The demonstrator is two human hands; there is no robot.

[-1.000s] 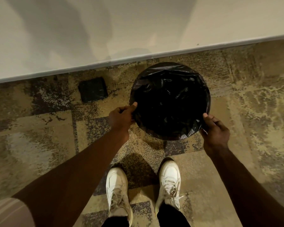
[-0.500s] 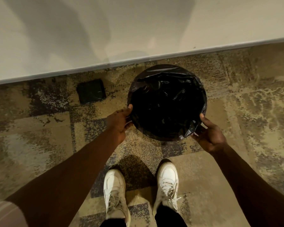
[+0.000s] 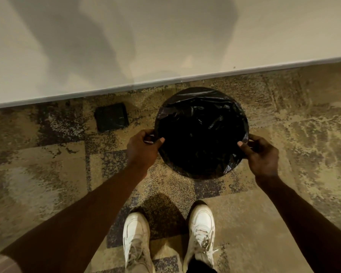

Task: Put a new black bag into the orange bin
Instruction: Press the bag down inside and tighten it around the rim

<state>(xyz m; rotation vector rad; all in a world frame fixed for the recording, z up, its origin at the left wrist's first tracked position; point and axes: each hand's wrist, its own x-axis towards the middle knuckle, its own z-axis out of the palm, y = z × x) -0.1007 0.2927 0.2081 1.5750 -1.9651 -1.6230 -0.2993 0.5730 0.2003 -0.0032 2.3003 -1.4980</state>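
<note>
Bag (image 3: 201,133): black, lining the bin's mouth. Left hand (image 3: 141,147) pinches its edge at 9 o'clock; right hand (image 3: 261,152) pinches it at 3 o'clock.

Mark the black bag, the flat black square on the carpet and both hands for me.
black bag (image 3: 201,107): head view, far crinkled edge.
flat black square (image 3: 111,117): head view, its centre.
left hand (image 3: 142,147): head view, back of hand.
right hand (image 3: 262,154): head view, back of hand.

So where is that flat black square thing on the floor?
The black square lies on the carpet near the wall, left of the bag-lined bin and just beyond the left hand.
</note>
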